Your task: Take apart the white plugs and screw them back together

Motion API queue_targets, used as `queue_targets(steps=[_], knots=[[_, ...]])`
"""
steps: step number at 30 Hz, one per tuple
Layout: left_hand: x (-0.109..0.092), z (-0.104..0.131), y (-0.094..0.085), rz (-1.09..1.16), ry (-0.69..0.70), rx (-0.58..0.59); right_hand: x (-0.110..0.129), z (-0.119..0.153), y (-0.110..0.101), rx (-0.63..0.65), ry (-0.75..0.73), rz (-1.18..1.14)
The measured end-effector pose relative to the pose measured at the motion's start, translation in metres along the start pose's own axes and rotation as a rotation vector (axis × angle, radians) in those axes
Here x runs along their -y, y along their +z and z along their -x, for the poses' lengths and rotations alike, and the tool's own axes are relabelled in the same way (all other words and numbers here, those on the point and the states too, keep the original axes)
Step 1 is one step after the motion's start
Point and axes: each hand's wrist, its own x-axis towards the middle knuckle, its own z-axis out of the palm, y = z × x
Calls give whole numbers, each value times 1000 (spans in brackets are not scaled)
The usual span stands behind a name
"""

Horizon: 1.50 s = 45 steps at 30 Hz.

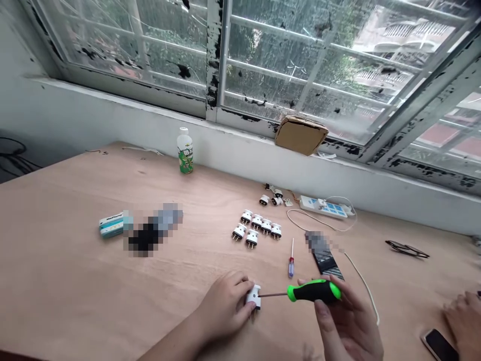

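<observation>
A white plug (254, 297) with a black base is pinched between the thumb and fingers of my left hand (227, 304), low in the middle of the view. My right hand (347, 316) holds a green and black screwdriver (313, 292) by its handle. The screwdriver's shaft lies level and its tip meets the right side of the plug, near a small notch. Above my hands, several white plugs (257, 221) with metal prongs stand in two rows on the table. A small screwdriver (291, 266) with a clear purple handle lies to their right.
The wooden table (75, 281) also bears a power strip (325, 206) with a white cable, a phone (326, 260), glasses (407, 248), a bottle (185, 153) and a teal-white box (112, 224). Another person's hand (464, 316) rests at the right edge beside a dark device (439, 345).
</observation>
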Motion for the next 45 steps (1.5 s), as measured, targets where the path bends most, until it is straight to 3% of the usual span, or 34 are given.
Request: queue_targets(steps=[7, 13, 24, 37, 45], knots=[[-2, -2, -1, 4, -24, 4, 3, 1, 9, 39, 60, 50], [-2, -1, -1, 3, -2, -17, 14, 5, 19, -35, 214, -51], [5, 2, 6, -33, 57, -33, 16, 2, 22, -55, 232, -108], [5, 2, 7, -189, 151, -40, -13, -2, 3, -43, 219, -32], [4, 2, 8, -258, 176, -28, -9, -6, 1, -58, 250, -1]])
